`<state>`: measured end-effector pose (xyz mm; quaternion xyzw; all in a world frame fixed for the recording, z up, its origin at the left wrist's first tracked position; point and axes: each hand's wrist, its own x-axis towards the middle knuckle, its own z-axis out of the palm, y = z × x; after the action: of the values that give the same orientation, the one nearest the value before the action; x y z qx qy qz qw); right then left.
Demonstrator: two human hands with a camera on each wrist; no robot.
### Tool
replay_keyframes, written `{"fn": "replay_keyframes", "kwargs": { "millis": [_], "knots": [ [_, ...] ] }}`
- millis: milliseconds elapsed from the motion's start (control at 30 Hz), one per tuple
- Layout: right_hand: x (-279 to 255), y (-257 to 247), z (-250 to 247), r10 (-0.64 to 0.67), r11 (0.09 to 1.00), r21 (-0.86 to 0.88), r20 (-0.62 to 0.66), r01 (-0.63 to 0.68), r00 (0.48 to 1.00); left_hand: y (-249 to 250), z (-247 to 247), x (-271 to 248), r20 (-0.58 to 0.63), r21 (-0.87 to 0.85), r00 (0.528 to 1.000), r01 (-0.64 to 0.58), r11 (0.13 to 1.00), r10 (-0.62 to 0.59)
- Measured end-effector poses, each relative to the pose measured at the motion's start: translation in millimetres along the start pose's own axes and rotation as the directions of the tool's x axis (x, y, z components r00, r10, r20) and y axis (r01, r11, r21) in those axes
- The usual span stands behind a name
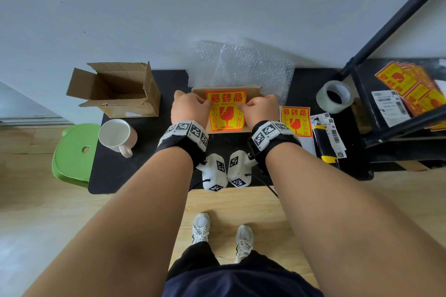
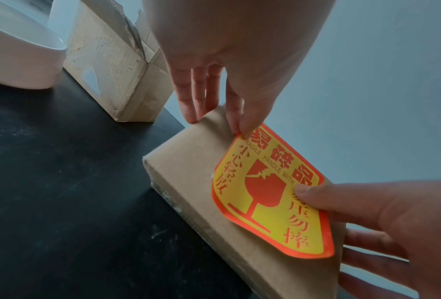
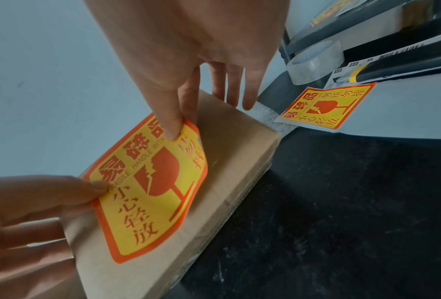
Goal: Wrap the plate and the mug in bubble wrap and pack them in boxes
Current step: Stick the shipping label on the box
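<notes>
A flat closed cardboard box (image 1: 253,90) lies mid-table, with a yellow and red fragile sticker (image 1: 226,113) partly lifted off its top. My left hand (image 1: 190,108) pinches the sticker's far left corner (image 2: 241,131) between thumb and forefinger. My right hand (image 1: 260,109) pinches its far right corner (image 3: 178,129); the near edge of the sticker (image 3: 147,192) touches the box (image 3: 234,145). A white mug (image 1: 117,135) stands bare at the left, beside an open empty box (image 1: 115,89). Bubble wrap (image 1: 248,65) leans on the wall behind. No plate is in view.
A clear tape roll (image 1: 334,99), a second fragile sticker (image 1: 296,120), a black and yellow knife (image 1: 324,144) and shipping labels lie to the right. A black rack (image 1: 398,94) with more stickers stands further right. A green stool (image 1: 74,154) sits left of the black table (image 1: 144,159).
</notes>
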<state>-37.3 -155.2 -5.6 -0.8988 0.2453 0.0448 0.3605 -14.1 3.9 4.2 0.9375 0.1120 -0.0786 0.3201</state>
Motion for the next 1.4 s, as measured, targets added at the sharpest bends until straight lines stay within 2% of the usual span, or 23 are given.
{"fn": "replay_keyframes", "kwargs": {
  "millis": [367,433,600,700,800,900,1067,1400],
  "knots": [
    [6,-8,4,0.083,0.995,-0.048,-0.046,-0.085,0.995,0,-4,3,-0.049,0.045,0.998,-0.023,0.999,0.025],
    [8,-7,4,0.118,0.993,-0.021,-0.064,-0.12,0.991,0,-4,3,-0.067,0.037,0.997,-0.025,0.999,0.027],
    [7,-6,0,0.127,0.986,0.122,-0.114,-0.113,0.985,-1,-7,3,-0.102,-0.037,0.995,-0.001,0.999,-0.003],
    [6,-11,-4,0.161,0.975,0.168,-0.073,-0.147,0.984,2,-6,1,-0.137,-0.147,0.989,0.036,0.989,-0.056],
    [5,-15,-6,0.176,0.98,0.099,-0.012,-0.174,0.984,7,-7,0,-0.098,-0.179,0.991,0.072,0.981,-0.091],
    [8,-17,-5,0.178,0.982,0.069,-0.022,-0.176,0.984,9,-5,2,-0.071,-0.184,0.994,0.07,0.98,-0.084],
    [9,-15,-4,0.154,0.987,0.06,-0.072,-0.149,0.986,4,1,2,-0.098,-0.159,0.994,0.037,0.987,-0.053],
    [19,-2,-7,0.107,0.982,0.162,-0.066,-0.095,0.992,-4,3,14,-0.115,-0.23,0.992,0.014,0.973,-0.041]
  ]
}}
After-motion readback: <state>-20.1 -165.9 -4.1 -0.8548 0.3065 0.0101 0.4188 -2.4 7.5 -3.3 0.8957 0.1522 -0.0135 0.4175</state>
